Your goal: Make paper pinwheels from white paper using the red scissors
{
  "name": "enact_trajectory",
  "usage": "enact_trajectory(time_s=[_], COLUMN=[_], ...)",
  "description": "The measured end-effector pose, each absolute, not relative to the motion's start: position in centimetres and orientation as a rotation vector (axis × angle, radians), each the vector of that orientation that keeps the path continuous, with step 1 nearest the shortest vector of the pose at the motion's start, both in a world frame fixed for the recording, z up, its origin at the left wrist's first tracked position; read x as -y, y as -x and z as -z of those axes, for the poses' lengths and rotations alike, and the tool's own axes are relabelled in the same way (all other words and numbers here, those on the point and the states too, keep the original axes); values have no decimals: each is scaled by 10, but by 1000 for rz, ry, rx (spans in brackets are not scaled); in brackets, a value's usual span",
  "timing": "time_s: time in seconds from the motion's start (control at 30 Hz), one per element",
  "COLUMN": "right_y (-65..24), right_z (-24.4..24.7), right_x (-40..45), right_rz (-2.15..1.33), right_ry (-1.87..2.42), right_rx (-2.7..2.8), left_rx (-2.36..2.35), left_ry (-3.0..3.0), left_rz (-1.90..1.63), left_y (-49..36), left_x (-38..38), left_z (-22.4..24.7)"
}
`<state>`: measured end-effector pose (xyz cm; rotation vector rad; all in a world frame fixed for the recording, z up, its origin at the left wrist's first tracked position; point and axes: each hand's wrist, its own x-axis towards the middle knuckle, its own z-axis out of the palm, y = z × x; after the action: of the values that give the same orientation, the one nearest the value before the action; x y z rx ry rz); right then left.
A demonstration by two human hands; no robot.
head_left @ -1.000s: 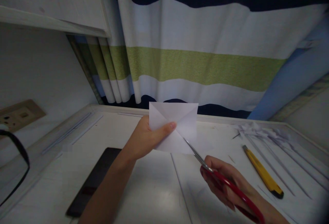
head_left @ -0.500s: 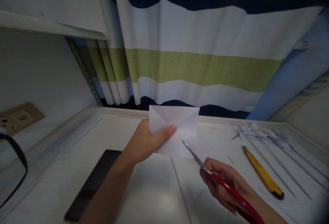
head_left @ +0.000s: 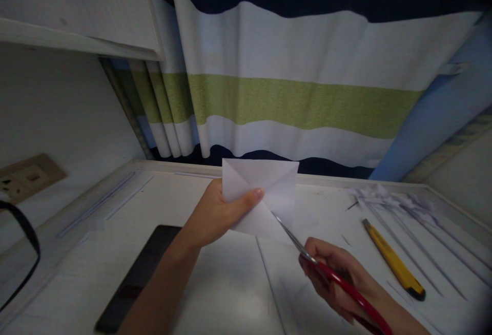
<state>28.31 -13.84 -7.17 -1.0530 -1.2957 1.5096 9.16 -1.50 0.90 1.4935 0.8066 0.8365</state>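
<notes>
Change: the lower flap of the creased, white rectangular paper has just dipped slightly at its right end, beside the scissor blades. Judged meaning: the diagonal cut is parting the sheet, probably not yet complete.

Paper: held up above the white desk, in front of the striped fabric curtain. Diagonal creases fan from near the left thumb; upper edge fairly straight, surface smooth.

Left hand: pinching the paper, thumb on the near face; other fingers hidden behind, spread unclear.

Right hand: fingers curled around the red-handled metal scissors; blades look nearly together, exact gap not readable.
</notes>
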Motion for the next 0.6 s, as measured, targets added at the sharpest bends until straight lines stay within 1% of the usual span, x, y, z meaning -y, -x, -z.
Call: enact_trajectory(time_s=[0.17,0.4,0.6], right_y=[-284,-281,-280], right_z=[78,68,66], right_x=[137,135,135], right_rz=[-1547,-1544,-1542], right_ry=[994,938,954], right_rx=[1269,1340,1356], left_rx=[-783,-731,-793], left_ry=[-1481,-1439,-1364], left_rz=[-862,-907,-1077], left_y=[-93,-96,-104], left_x=[14,18,30], left_z=[-7,-5,-5])
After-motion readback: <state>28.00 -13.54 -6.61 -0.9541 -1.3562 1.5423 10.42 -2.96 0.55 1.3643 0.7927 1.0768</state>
